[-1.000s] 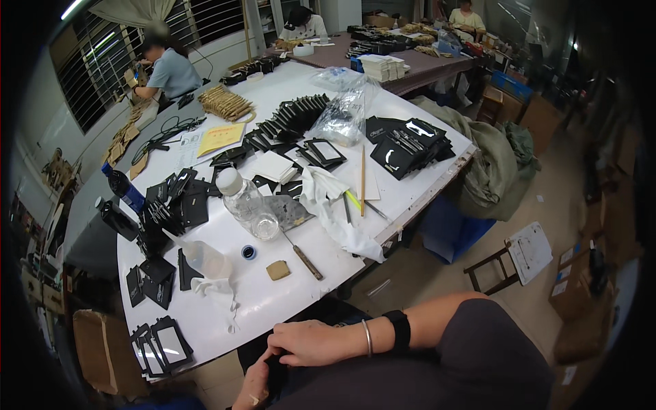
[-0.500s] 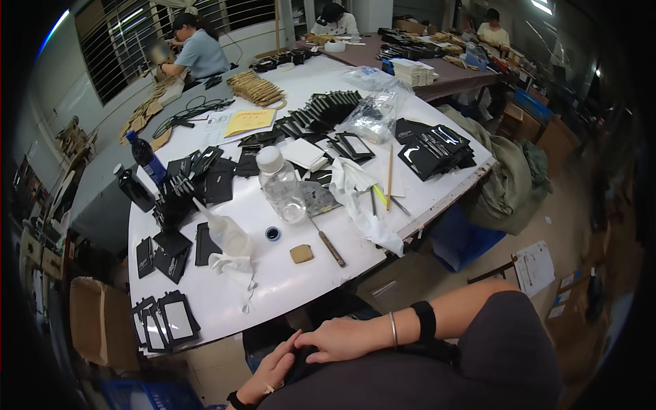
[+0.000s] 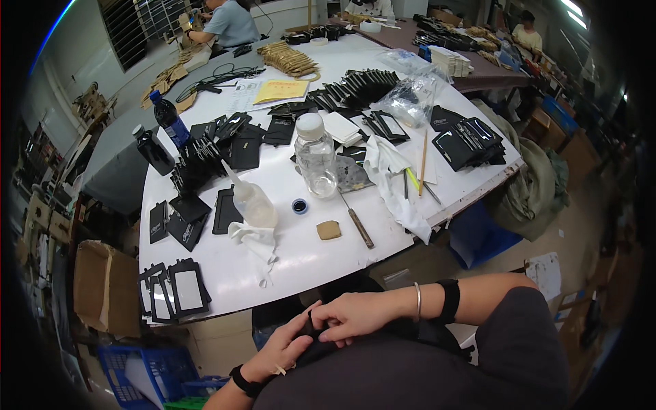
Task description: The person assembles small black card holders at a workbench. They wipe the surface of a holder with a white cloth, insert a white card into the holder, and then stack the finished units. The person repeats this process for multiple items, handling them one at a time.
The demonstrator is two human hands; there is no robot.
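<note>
Left grip (image 3: 283,350): thumb and fingers drawn nearly together, with a small dark piece (image 3: 309,328) between them. Right grip (image 3: 355,318): fingers bent downward, tips meeting the left hand at the piece; whether they pinch it too, cannot tell. The piece is mostly covered by the two hands; its kind cannot be made out. Position: low in front of the dark shirt (image 3: 410,372), just outside the near edge of the white counter (image 3: 311,263).

Near edge: curves from the lower-left corner up toward the right, passing just beyond the fingertips. A strip of white surface runs between this edge and the nearest items, giving room on the near side.

First items past the strip: tan block (image 3: 329,230), lying flat; brown-handled tool (image 3: 361,229) just right of it, thin end pointing away. Behind these, a small blue-rimmed pot (image 3: 299,206). To its left, a squeeze bottle (image 3: 255,205), crumpled white cloth (image 3: 251,239) against its base.

Left corner: black frames with pale panels (image 3: 188,290), overlapping, near the edge. Right: long white cloth (image 3: 384,171), its lower end reaching the edge. Mid-counter: clear bottle (image 3: 316,164), upright, white-capped. Farther back, black pieces in a fanned row (image 3: 365,89).

Floor, left: blue basket (image 3: 147,369) and cardboard box (image 3: 106,287).
</note>
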